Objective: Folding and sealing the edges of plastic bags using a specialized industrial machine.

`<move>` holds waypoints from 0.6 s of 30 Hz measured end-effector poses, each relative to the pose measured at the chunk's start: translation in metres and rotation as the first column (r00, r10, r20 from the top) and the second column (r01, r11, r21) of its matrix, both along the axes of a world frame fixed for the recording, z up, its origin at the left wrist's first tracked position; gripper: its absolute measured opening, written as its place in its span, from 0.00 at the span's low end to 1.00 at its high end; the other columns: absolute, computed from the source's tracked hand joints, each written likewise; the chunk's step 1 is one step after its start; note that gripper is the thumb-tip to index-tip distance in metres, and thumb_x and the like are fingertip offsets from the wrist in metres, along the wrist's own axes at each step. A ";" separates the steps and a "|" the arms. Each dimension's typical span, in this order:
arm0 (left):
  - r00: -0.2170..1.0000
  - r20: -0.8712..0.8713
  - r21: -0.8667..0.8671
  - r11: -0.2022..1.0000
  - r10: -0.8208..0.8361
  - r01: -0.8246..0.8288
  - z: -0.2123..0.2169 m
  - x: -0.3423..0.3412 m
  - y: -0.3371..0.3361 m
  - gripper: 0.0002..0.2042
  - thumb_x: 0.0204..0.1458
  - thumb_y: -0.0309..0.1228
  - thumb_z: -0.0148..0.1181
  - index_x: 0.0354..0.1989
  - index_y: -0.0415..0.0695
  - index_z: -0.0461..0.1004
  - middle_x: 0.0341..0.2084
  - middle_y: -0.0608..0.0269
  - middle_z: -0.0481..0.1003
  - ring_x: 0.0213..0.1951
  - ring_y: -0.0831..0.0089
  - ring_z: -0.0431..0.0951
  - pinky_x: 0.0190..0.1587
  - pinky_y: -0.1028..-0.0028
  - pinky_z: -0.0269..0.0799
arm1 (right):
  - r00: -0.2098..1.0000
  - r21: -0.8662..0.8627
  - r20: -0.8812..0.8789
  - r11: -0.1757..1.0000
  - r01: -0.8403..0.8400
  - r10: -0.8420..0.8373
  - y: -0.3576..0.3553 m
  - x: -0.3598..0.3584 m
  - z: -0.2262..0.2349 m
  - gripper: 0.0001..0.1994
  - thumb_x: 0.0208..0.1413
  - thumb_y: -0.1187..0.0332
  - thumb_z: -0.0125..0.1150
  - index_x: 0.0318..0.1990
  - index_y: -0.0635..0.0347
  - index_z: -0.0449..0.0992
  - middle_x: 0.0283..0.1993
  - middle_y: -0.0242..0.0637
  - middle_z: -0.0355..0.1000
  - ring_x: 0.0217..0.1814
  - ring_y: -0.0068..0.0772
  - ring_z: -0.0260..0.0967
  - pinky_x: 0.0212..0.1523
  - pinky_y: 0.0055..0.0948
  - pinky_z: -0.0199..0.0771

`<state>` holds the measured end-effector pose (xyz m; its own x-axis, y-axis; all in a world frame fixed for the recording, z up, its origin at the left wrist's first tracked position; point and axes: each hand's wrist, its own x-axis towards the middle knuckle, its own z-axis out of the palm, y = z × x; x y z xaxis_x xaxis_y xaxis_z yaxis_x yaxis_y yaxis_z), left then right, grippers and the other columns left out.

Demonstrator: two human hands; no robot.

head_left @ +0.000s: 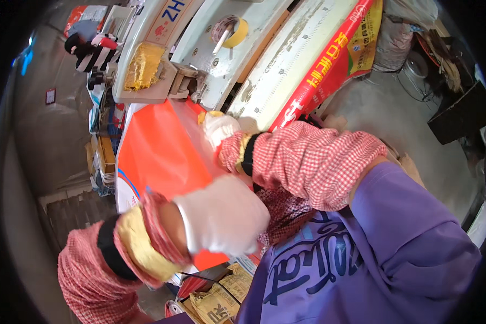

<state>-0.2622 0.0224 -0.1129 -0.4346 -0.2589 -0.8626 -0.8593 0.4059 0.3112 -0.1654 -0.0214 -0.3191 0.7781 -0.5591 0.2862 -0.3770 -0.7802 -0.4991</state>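
Both my hands wear white gloves and red checked sleeve covers. My left hand (224,216) is closed on the near edge of a large orange plastic bag (156,156) that lies flat on the machine bed. My right hand (218,128) presses on the far edge of the same bag, close to the metal head (183,78) of a white machine. The fingers of both hands are partly hidden by the gloves and the bag.
A roll of yellow tape (232,31) sits on the white machine body (221,59). A long red printed roll (321,67) leans to the right of it. Stacked bags (105,154) lie at the left, printed sacks (221,299) below, and a grey floor (416,129) at the right.
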 end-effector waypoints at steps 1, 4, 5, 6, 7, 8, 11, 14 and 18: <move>0.994 0.108 0.018 1.000 -0.021 0.019 0.006 0.006 -0.008 0.16 0.43 0.44 0.56 0.16 0.43 0.76 0.13 0.54 0.70 0.22 0.50 0.72 0.27 0.59 0.67 | 0.997 0.062 0.034 0.996 0.071 -0.073 -0.001 0.007 0.004 0.06 0.41 0.66 0.61 0.28 0.48 0.82 0.35 0.33 0.77 0.40 0.34 0.74 0.39 0.32 0.73; 0.959 0.282 0.027 0.999 0.008 -0.017 0.036 0.018 -0.008 0.14 0.41 0.43 0.58 0.16 0.44 0.76 0.14 0.53 0.70 0.22 0.52 0.72 0.27 0.60 0.67 | 1.000 -0.006 0.021 1.000 -0.021 0.022 -0.004 -0.005 0.006 0.13 0.45 0.67 0.55 0.37 0.66 0.76 0.29 0.43 0.75 0.33 0.40 0.74 0.35 0.33 0.73; 0.920 0.391 0.042 0.999 -0.011 -0.006 0.048 0.020 -0.001 0.13 0.40 0.42 0.59 0.16 0.44 0.75 0.14 0.54 0.70 0.22 0.53 0.72 0.27 0.60 0.67 | 0.997 0.039 0.007 0.997 -0.071 0.071 -0.002 -0.010 0.011 0.14 0.44 0.67 0.55 0.37 0.67 0.76 0.29 0.44 0.75 0.34 0.41 0.74 0.36 0.33 0.73; 0.942 0.330 0.029 0.999 -0.053 0.046 0.059 0.020 0.010 0.09 0.38 0.37 0.61 0.15 0.46 0.75 0.14 0.57 0.71 0.22 0.57 0.74 0.26 0.60 0.67 | 0.996 -0.003 0.017 0.996 -0.087 0.087 -0.001 -0.017 0.016 0.16 0.44 0.67 0.56 0.37 0.70 0.76 0.28 0.46 0.75 0.36 0.42 0.75 0.37 0.32 0.73; 0.939 0.338 -0.022 0.997 -0.062 0.073 0.067 0.016 0.026 0.08 0.39 0.36 0.60 0.15 0.46 0.75 0.14 0.59 0.71 0.22 0.59 0.75 0.26 0.61 0.67 | 0.988 0.043 -0.083 0.991 -0.130 0.133 -0.002 -0.022 0.021 0.13 0.45 0.67 0.57 0.38 0.64 0.78 0.34 0.44 0.76 0.39 0.40 0.74 0.40 0.33 0.73; 0.924 0.374 -0.050 0.993 -0.078 0.104 0.072 0.010 0.042 0.07 0.39 0.34 0.60 0.15 0.47 0.75 0.14 0.60 0.71 0.22 0.60 0.75 0.25 0.62 0.67 | 0.969 0.086 -0.150 0.979 -0.186 0.198 -0.003 -0.024 0.028 0.12 0.46 0.67 0.58 0.38 0.58 0.81 0.39 0.41 0.76 0.43 0.39 0.74 0.43 0.33 0.73; 0.976 0.212 -0.062 0.996 -0.043 0.058 0.060 0.000 0.059 0.05 0.40 0.32 0.59 0.17 0.47 0.76 0.16 0.63 0.73 0.23 0.64 0.77 0.25 0.64 0.68 | 0.913 0.334 -0.257 0.915 -0.225 0.318 -0.011 -0.019 0.044 0.11 0.49 0.66 0.60 0.40 0.51 0.82 0.49 0.40 0.75 0.48 0.40 0.73 0.47 0.34 0.73; 0.978 0.206 -0.065 0.997 -0.019 0.033 0.028 -0.025 0.046 0.06 0.43 0.33 0.58 0.20 0.48 0.78 0.17 0.64 0.74 0.25 0.64 0.78 0.24 0.67 0.68 | 0.919 0.418 -0.224 0.884 -0.210 0.324 -0.016 -0.001 0.048 0.11 0.48 0.66 0.61 0.40 0.52 0.82 0.47 0.40 0.75 0.47 0.40 0.73 0.46 0.36 0.73; 0.977 0.164 -0.236 0.957 -0.132 0.169 0.012 -0.003 -0.014 0.06 0.45 0.38 0.58 0.22 0.55 0.79 0.20 0.67 0.76 0.26 0.65 0.78 0.24 0.67 0.69 | 0.924 0.457 -0.213 0.868 -0.193 0.317 -0.016 0.019 0.036 0.11 0.47 0.67 0.62 0.40 0.52 0.82 0.45 0.39 0.76 0.45 0.41 0.74 0.44 0.38 0.74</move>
<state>-0.2654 0.0079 -0.1010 -0.3600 -0.4132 -0.8365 -0.8104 0.5827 0.0609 -0.1465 -0.0373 -0.2834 0.9214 -0.3476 -0.1737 -0.3623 -0.6070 -0.7073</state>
